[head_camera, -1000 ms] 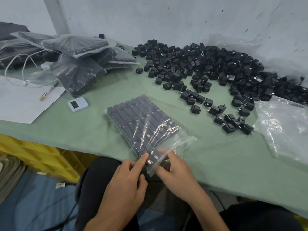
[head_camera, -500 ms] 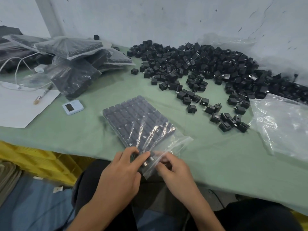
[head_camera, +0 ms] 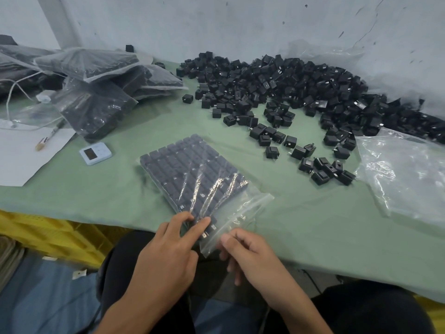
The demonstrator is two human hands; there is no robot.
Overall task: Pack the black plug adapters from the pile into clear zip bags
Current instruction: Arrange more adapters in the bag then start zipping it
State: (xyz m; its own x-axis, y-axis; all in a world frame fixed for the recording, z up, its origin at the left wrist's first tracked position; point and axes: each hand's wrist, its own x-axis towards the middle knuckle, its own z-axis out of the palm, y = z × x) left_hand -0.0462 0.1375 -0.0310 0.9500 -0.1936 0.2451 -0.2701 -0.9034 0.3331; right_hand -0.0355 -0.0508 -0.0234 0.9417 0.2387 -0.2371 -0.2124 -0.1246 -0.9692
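Observation:
A clear zip bag (head_camera: 192,174) lies flat on the green table (head_camera: 301,218), packed with neat rows of black plug adapters, its open mouth hanging over the near edge. My left hand (head_camera: 168,251) presses its fingertips on the adapters at the bag's near end. My right hand (head_camera: 250,256) pinches the loose plastic flap of the bag's mouth between thumb and fingers. A large pile of loose black plug adapters (head_camera: 301,88) spreads along the wall at the back right, with strays reaching toward the table's middle.
Several filled bags (head_camera: 101,92) are stacked at the back left. A sheet of paper (head_camera: 21,150) with a small brush (head_camera: 47,138), a small white timer (head_camera: 95,153), and empty clear bags (head_camera: 407,174) at the right. Yellow crates (head_camera: 48,235) sit under the table.
My left hand has slid forward onto the bag's near end. My right hand has drawn back a little along the bag's mouth flap. The camera view shifted slightly.

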